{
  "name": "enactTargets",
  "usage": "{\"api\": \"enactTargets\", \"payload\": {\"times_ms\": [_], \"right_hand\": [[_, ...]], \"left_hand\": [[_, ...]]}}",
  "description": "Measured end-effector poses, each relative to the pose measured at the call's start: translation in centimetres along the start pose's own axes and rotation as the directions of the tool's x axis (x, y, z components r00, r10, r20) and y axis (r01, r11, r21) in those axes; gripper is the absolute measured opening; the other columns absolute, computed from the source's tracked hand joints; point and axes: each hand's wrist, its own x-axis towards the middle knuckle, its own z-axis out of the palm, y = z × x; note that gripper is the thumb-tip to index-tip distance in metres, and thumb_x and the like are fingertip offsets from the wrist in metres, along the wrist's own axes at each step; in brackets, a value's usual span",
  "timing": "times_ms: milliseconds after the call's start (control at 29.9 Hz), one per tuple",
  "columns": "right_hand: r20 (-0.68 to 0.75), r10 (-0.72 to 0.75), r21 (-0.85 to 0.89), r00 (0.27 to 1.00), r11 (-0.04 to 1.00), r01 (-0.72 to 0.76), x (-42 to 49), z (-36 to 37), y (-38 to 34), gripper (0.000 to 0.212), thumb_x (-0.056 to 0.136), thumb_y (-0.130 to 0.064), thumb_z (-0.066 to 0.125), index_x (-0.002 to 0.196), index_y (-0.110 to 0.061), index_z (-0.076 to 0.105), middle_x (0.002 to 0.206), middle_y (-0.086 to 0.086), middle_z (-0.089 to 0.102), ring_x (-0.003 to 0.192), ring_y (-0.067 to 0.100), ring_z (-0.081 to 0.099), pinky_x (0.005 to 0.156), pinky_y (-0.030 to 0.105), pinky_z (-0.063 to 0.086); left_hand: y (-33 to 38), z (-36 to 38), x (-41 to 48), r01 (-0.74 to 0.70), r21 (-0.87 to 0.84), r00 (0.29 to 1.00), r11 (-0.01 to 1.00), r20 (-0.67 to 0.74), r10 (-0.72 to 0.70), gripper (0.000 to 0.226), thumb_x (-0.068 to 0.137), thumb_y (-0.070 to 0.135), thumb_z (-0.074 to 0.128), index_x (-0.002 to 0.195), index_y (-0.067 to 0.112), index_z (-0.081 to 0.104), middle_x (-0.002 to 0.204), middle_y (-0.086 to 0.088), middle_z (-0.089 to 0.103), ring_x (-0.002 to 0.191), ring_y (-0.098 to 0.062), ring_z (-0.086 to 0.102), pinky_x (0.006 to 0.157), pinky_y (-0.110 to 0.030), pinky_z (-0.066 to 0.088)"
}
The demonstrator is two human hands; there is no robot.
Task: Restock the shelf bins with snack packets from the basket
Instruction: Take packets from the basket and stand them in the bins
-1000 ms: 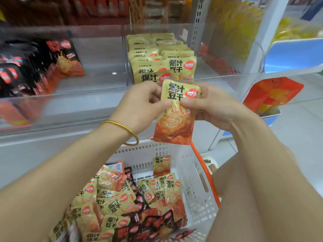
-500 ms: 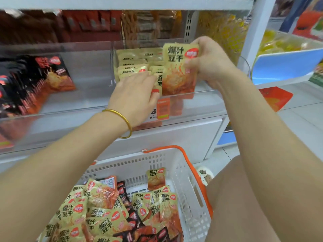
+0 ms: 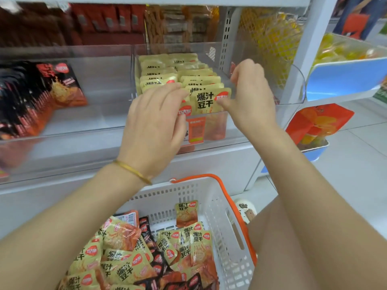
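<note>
I see 2 hands at frame centre: left hand (image 3: 155,120) flat against the clear bin's (image 3: 293,84) 2 packet rows, right hand (image 3: 249,95) thumbing the front packet (image 3: 206,100); basket (image 3: 211,197) below holds loose packets.

Yellow packet (image 3: 207,99) now stands in the bin (image 3: 293,101), front row

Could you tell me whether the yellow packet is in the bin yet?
In: the yellow packet stands upright at the front of the clear bin, its lower half behind the wall.

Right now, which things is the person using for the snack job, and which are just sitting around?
Part of the job:
left hand
right hand
front yellow packet
clear bin
white basket

Just sitting around:
black packets
blue tray
orange bag
</note>
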Motion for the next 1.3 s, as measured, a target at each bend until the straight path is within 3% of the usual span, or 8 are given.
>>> {"api": "enactTargets", "payload": {"times_ms": [100,167,267,434,701,935,1069,1302], "right_hand": [[-0.072,-0.157,0.116,0.985,0.980,0.164,-4.4,-0.4,-1.1,0.023,0.081,-0.016,0.067,0.093,-0.017,0.047,0.095,0.003,0.052,0.088,0.027,0.052,0.072,0.042,0.042],[0.267,-0.223,0.161,0.937,0.969,0.185,-6.5,1.4,-1.7,0.020,0.083,-0.019,0.065,0.086,-0.023,0.045,0.082,-0.005,0.051,0.083,0.023,0.055,0.067,0.037,0.044],[0.828,-0.184,0.017,0.530,0.952,0.305,-9.5,7.1,-1.4,0.007,0.089,-0.019,0.061,0.089,-0.016,0.054,0.077,-0.005,0.051,0.072,0.020,0.052,0.053,0.023,0.037],[0.999,0.053,-0.044,-0.001,0.838,0.543,-17.5,17.9,3.1,0.016,0.092,-0.018,0.058,0.089,-0.003,0.061,0.084,0.004,0.060,0.088,0.022,0.061,0.076,0.031,0.050],[0.926,0.227,-0.308,0.303,0.917,0.253,-26.3,26.4,9.9,0.057,0.087,-0.007,0.055,0.139,-0.007,0.030,0.136,0.015,0.040,0.123,0.034,0.045,0.099,0.045,0.044],[0.910,0.258,-0.364,0.324,0.871,0.330,-28.5,27.9,11.9,0.089,0.086,-0.024,0.062,0.151,-0.018,0.001,0.156,0.014,0.016,0.136,0.036,0.029,0.101,0.050,0.041],[0.889,0.249,-0.399,0.384,0.834,0.382,-27.3,27.7,11.3,0.077,0.079,-0.030,0.071,0.140,-0.012,0.027,0.135,0.011,0.042,0.123,0.029,0.043,0.094,0.040,0.045],[0.983,0.114,-0.156,0.143,0.931,0.330,-19.8,24.5,7.2,0.013,0.090,-0.014,0.060,0.101,-0.008,0.057,0.104,0.007,0.061,0.092,0.025,0.059,0.069,0.027,0.043]], "left_hand": [[0.9,-0.2,-4.6,-0.027,-0.077,0.999,0.997,-0.026,0.025,0.032,0.083,0.011,0.052,0.113,0.011,0.061,0.122,-0.004,0.059,0.113,-0.024,0.049,0.088,-0.035,0.031],[0.5,0.9,-8.0,-0.049,-0.078,0.990,0.996,0.126,0.059,0.030,0.080,0.012,0.050,0.108,0.012,0.062,0.119,-0.003,0.060,0.108,-0.023,0.048,0.083,-0.035,0.031],[-1.1,3.3,-13.1,0.015,-0.080,0.888,0.997,0.460,0.023,0.033,0.080,0.019,0.040,0.104,0.015,0.062,0.115,-0.002,0.061,0.106,-0.024,0.053,0.081,-0.038,0.040],[-2.8,5.7,-17.7,0.065,-0.018,0.647,0.998,0.762,-0.029,0.031,0.089,0.017,0.045,0.116,0.016,0.060,0.128,-0.001,0.055,0.118,-0.024,0.050,0.098,-0.042,0.042],[-4.3,6.7,-18.3,0.204,-0.033,0.638,0.978,0.762,-0.108,0.031,0.094,0.018,0.043,0.123,0.018,0.054,0.130,0.004,0.050,0.118,-0.018,0.042,0.103,-0.033,0.035],[-4.9,7.0,-18.8,0.266,-0.041,0.619,0.963,0.773,-0.139,0.030,0.092,0.017,0.043,0.119,0.017,0.056,0.123,0.004,0.054,0.114,-0.018,0.044,0.099,-0.035,0.039],[-4.9,6.8,-19.1,0.293,-0.040,0.598,0.955,0.788,-0.151,0.030,0.094,0.019,0.043,0.121,0.018,0.056,0.128,0.003,0.051,0.120,-0.017,0.043,0.103,-0.035,0.037],[-4.4,7.7,-18.2,0.420,-0.033,0.501,0.907,0.842,-0.201,0.033,0.095,0.019,0.047,0.127,0.018,0.051,0.131,0.000,0.048,0.122,-0.018,0.042,0.102,-0.031,0.036]]}}
